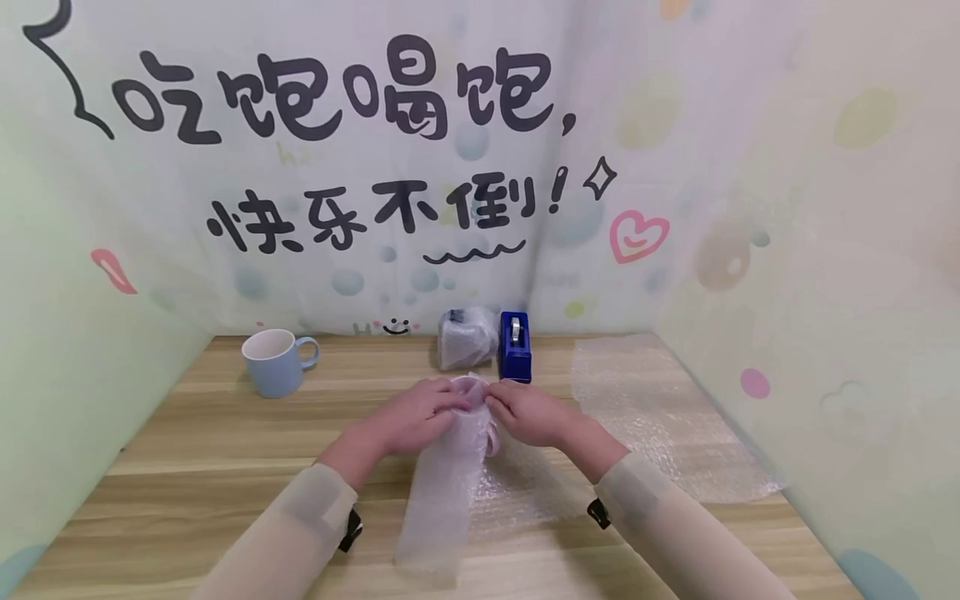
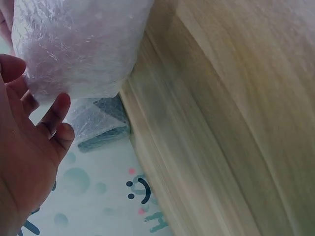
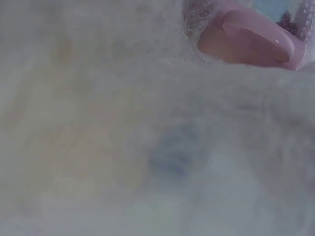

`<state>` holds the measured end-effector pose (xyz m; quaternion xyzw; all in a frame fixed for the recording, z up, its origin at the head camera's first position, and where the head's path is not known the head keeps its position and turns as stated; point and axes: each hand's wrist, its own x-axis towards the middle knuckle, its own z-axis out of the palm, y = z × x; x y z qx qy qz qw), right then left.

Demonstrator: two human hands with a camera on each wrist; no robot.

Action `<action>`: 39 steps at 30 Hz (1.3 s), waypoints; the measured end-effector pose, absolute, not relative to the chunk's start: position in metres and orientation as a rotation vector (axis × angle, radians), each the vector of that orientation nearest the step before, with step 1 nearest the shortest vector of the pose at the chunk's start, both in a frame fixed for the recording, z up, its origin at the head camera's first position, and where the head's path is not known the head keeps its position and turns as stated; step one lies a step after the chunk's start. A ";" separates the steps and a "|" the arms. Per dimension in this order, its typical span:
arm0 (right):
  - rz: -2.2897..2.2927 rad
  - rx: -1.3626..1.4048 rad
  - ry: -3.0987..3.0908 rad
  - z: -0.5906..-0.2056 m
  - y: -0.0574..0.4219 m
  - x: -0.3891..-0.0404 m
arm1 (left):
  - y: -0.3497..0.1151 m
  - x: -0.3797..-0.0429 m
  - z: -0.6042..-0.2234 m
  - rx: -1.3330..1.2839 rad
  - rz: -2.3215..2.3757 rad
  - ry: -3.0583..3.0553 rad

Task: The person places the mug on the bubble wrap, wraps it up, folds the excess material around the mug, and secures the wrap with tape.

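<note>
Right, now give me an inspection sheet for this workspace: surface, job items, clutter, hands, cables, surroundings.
Surface: wood-grain table, no spills seen.
Job's things: pink mug partly covered by bubble wrap, which trails onto the table; its handle shows.
Clutter: blue mug upright at left; wrapped bundle beside a blue tape dispenser at the back; spare wrap sheet spread at right.
Grippers: bare hands; left hand and right hand both hold the wrap at the pink mug's rim.
Cables: nothing seen.
Surroundings: pale wall with black lettering and a pink heart.
</note>
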<state>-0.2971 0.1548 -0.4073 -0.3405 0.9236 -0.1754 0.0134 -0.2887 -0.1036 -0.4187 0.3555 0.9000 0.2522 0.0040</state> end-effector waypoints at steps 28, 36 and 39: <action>-0.433 -1.158 2.820 -0.403 0.152 -0.311 | -0.112 -0.297 -0.422 1.183 0.952 2.815; -0.354 -1.152 2.875 -0.399 0.152 -0.310 | -0.107 -0.307 -0.420 1.136 1.081 2.650; -0.310 -1.268 3.041 -0.398 0.150 -0.296 | -0.108 -0.306 -0.420 1.110 1.077 2.645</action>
